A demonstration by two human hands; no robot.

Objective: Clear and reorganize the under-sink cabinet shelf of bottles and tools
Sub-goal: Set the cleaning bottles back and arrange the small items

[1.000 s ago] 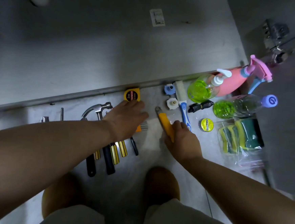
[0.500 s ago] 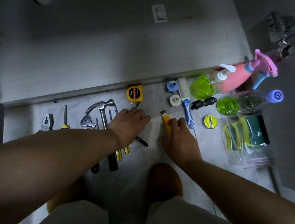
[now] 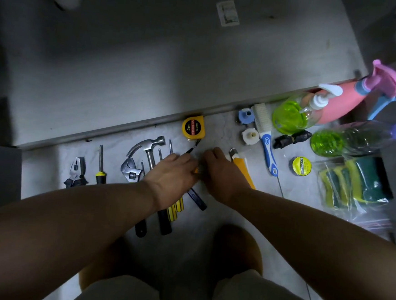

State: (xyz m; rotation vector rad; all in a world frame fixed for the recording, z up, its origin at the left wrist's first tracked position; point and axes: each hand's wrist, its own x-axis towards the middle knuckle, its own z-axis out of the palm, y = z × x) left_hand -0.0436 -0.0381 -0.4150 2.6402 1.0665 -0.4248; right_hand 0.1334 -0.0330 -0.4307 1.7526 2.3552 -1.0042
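Tools lie in a row on the floor in front of the bare cabinet shelf [image 3: 151,70]: pliers [image 3: 75,171], a yellow-black screwdriver [image 3: 100,163], a wrench [image 3: 130,170], a hammer [image 3: 151,146] and several screwdrivers [image 3: 173,211]. My left hand [image 3: 170,175] rests flat on the screwdriver handles. My right hand [image 3: 221,173] is beside it, fingers curled down onto a small orange tool [image 3: 196,171] wedged between both hands and mostly hidden. A yellow utility knife [image 3: 242,165] lies free just right of my right hand. A yellow tape measure [image 3: 193,127] sits by the shelf edge.
To the right lie a blue-handled brush [image 3: 267,143], blue cap [image 3: 244,115], white cap [image 3: 249,136], tape roll [image 3: 301,165], bagged sponges [image 3: 355,183], two green bottles [image 3: 292,114] [image 3: 349,140] and a pink spray bottle [image 3: 345,100]. My knees fill the bottom edge.
My right hand left the yellow utility knife and moved left to meet my left hand at the small orange tool. My left hand shifted slightly over the screwdrivers.
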